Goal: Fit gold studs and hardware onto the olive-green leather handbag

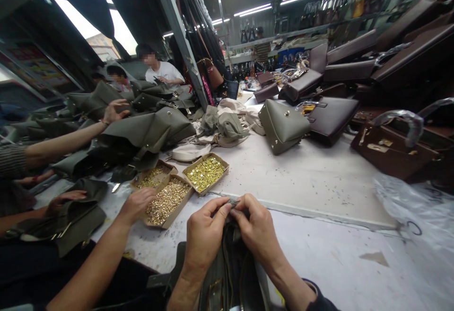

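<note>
A dark olive handbag [231, 266] stands in front of me at the table's near edge, with a buckled strap on its side. My left hand [205, 235] is closed, thumb and fingers pinching the bag's top edge. Close beside it, my right hand [258, 230] pinches the same edge, fingertips almost meeting the left ones. Whether a small part sits between the fingertips is hidden. Just beyond my hands are a carton of shiny gold pieces [207, 173] and a carton of small gold rivets [168, 201].
A co-worker's hand [136, 205] reaches to the rivet carton from the left. Another person's hand [115, 111] rests over piled olive bags [142, 131]. Brown handbags [393, 147] crowd the right, near plastic wrap [413, 207]. An olive bag [284, 125] lies mid-table.
</note>
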`<action>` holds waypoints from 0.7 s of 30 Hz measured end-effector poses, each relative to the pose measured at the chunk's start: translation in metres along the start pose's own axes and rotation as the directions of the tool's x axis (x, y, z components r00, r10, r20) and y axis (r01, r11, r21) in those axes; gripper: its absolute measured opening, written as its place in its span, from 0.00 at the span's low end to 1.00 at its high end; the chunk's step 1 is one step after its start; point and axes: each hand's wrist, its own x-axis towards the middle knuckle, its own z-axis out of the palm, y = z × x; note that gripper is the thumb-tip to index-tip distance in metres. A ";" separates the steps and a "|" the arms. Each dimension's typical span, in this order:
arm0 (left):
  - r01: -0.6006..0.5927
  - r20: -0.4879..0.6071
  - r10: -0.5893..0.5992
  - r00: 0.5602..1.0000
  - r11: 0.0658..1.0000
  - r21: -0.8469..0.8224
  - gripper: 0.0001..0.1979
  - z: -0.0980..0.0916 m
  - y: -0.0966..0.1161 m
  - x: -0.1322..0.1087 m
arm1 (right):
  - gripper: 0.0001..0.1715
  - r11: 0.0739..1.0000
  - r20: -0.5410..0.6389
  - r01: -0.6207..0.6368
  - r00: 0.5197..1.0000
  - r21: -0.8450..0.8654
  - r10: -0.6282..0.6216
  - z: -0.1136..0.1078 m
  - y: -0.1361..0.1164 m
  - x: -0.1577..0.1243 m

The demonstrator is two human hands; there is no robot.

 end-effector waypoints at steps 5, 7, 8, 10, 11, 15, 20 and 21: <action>-0.015 -0.007 0.015 1.000 1.000 0.013 0.12 0.002 -0.001 0.001 | 0.10 0.993 -0.003 0.082 0.997 -0.089 -0.083 0.003 -0.003 -0.001; -0.004 -0.004 0.004 1.000 1.000 -0.009 0.13 0.003 -0.002 0.001 | 0.09 0.997 0.007 0.070 0.998 -0.043 -0.070 0.003 -0.003 -0.001; 0.002 -0.002 -0.002 1.000 1.000 -0.015 0.13 0.003 -0.002 0.001 | 0.09 0.998 -0.003 0.052 0.999 -0.019 -0.052 0.003 -0.002 0.000; 0.009 0.003 -0.009 1.000 1.000 -0.015 0.14 0.003 -0.001 0.002 | 0.08 1.000 -0.038 0.022 0.999 -0.003 -0.022 0.003 -0.001 0.001; 0.011 0.014 -0.011 1.000 1.000 -0.012 0.14 0.002 0.000 0.002 | 0.08 1.000 -0.051 0.014 0.999 -0.007 -0.015 0.002 0.000 0.001; -0.008 0.082 0.010 0.997 1.000 -0.017 0.18 -0.002 0.003 0.005 | 0.07 1.000 -0.040 0.000 0.999 0.000 0.000 0.000 0.002 0.003; 0.000 0.093 0.007 0.996 0.997 -0.071 0.20 -0.004 0.004 0.005 | 0.07 0.995 0.007 0.002 1.000 0.098 -0.003 -0.005 0.005 0.004; 0.002 0.081 0.003 0.997 0.998 -0.068 0.19 -0.004 0.004 0.005 | 0.07 0.994 0.016 0.016 1.000 0.105 -0.018 -0.006 0.005 0.004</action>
